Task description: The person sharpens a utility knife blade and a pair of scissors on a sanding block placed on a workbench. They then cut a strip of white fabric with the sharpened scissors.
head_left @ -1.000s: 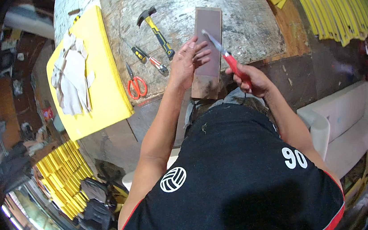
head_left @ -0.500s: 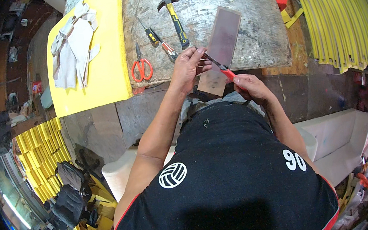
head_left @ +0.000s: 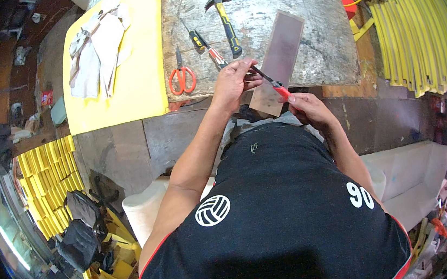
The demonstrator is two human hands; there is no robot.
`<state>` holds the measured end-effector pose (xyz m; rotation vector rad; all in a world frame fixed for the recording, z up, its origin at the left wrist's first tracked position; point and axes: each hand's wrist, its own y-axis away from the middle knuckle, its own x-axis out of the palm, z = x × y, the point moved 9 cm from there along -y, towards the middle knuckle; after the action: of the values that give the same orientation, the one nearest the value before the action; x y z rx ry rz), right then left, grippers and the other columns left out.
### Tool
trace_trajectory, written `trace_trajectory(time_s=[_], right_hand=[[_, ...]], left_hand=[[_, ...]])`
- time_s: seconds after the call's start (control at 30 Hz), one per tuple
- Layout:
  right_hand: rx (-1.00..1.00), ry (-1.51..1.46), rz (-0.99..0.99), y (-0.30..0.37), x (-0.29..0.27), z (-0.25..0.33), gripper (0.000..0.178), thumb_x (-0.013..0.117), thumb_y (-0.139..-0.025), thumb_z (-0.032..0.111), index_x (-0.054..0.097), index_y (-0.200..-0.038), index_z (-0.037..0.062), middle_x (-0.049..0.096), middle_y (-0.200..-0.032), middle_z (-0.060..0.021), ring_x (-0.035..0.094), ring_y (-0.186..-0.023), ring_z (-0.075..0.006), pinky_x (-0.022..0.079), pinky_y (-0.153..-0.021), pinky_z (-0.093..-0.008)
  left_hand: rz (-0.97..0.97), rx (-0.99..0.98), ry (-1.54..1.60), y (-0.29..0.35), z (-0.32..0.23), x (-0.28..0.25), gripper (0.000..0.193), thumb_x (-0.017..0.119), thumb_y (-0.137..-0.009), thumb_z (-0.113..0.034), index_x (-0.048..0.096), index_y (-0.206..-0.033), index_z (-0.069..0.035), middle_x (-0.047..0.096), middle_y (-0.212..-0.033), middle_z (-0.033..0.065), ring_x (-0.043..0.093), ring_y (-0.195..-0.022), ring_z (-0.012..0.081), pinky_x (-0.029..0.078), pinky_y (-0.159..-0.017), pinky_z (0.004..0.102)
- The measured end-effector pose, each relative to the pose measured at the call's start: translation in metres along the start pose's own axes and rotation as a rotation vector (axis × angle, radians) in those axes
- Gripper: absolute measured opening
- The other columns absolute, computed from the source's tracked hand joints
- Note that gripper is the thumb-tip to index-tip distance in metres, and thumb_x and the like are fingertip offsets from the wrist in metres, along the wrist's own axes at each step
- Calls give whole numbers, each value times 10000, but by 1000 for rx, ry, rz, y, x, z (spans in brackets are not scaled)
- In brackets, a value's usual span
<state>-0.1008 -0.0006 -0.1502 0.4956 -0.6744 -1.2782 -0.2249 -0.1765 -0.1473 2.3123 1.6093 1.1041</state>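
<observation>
Knife (head_left: pixel 271 83): red-handled with a dark blade, held between both hands above the near edge of the workbench (head_left: pixel 296 1), over the lower end of a brownish strip (head_left: pixel 280 57).
Right hand (head_left: pixel 307 108): fingers closed around the red handle, forearm coming up from the lower right, wrist bent inward.
Left hand (head_left: pixel 234 81): reaches in from the left, fingertips pinched at the blade's far end — thumb on the near side, the other fingers curled over.
Strip: long, flat, rectangular, lying aslant on the bench, its lower end overhanging the edge just beside the hands.
Hammer (head_left: pixel 226 22): black and yellow grip, head toward the far side, just left of the strip.
Screwdriver (head_left: pixel 196 37): near the hammer, lying aslant — a second small tool with a reddish grip lies just below it.
Scissors (head_left: pixel 181 77): orange handles, blades pointing away, near the bench's left edge.
Foam sheet (head_left: pixel 139 66): yellow, left of the bench, with grey cloth (head_left: pixel 95 52) on it.
Yellow strips (head_left: pixel 424 26): stacked at far right.
Foam blocks (head_left: pixel 48 179): yellow, piled low at left.
Shirt: black with white number and round ball emblem.
</observation>
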Motion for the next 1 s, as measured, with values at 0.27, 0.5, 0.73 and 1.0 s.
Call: trace_trajectory(time_s=[0.27, 0.5, 0.73, 1.0], right_hand=[[4, -33, 7, -2, 5, -1, 366, 607, -1006, 432, 680, -1066, 79, 501, -710, 61, 406, -547, -43, 285, -479, -225], [11, -32, -16, -4, 4, 1, 381, 602, -1009, 436, 690, -1148, 93, 481, -712, 63, 403, -556, -54, 287, -484, -237], [-338, 256, -360, -19, -38, 6, 360, 627, -1004, 329, 673, -1218, 44, 595, -802, 26, 502, -623, -73, 405, -550, -250], [-401, 735, -659, -17, -79, -19, 350, 639, -971, 328, 628, -1177, 46, 702, -925, -189, 688, -858, -368, 530, -807, -419]], left_hand=[[-16, 2, 35, 6, -2, -4, 334, 574, -1051, -287, 655, -1135, 25, 633, -933, 81, 673, -815, 163, 620, -731, 285], [21, 18, 116, 5, -2, -7, 388, 538, -1063, -328, 619, -1194, 29, 629, -988, 99, 682, -837, 188, 624, -753, 306], [-100, 20, -75, 2, 26, -38, 431, 531, -1063, -358, 610, -1246, 24, 660, -1020, 113, 690, -869, 198, 603, -757, 313], [-149, 80, -641, 16, 101, -88, 370, 588, -1037, -302, 651, -1228, 9, 718, -979, 102, 676, -805, 154, 550, -701, 293]])
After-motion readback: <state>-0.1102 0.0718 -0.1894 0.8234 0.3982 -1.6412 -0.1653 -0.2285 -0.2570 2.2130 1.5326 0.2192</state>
